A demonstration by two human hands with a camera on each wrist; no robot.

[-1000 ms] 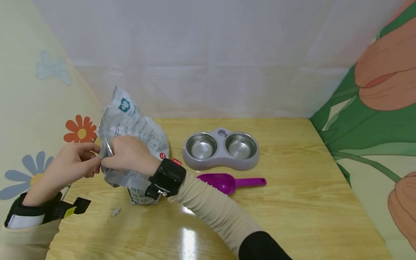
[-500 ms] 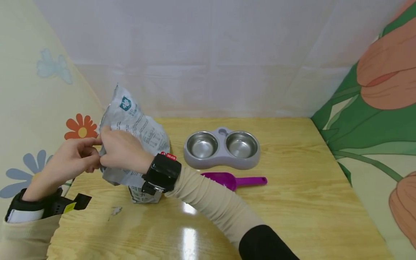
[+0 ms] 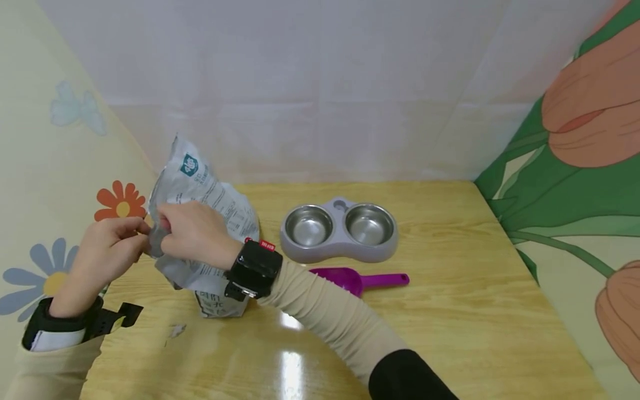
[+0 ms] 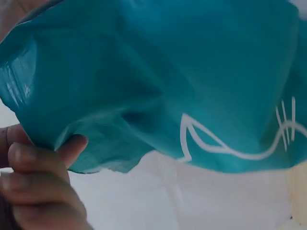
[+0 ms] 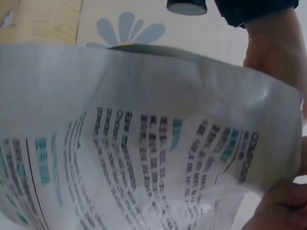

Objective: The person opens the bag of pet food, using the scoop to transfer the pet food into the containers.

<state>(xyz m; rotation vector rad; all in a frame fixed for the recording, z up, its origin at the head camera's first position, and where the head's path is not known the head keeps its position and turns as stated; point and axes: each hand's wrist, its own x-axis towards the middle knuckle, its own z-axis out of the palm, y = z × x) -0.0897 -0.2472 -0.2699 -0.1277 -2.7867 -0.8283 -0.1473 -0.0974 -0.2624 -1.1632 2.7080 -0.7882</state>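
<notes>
Together, left hand (image 3: 107, 250) and right hand (image 3: 192, 233) pinch the bag (image 3: 210, 208) edge, fingers curled tight.

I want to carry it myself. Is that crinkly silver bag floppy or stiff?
Probably floppy: the crinkly silver printed food bag creases and bends where the left hand and right hand pinch its edge. It may sag or tip, since its top leans. Its foil looks smooth, perhaps slippery.

A silver-grey bag (image 3: 205, 222) with teal print, a purple scoop (image 3: 357, 279) and a grey double bowl (image 3: 340, 232) are shown.
</notes>
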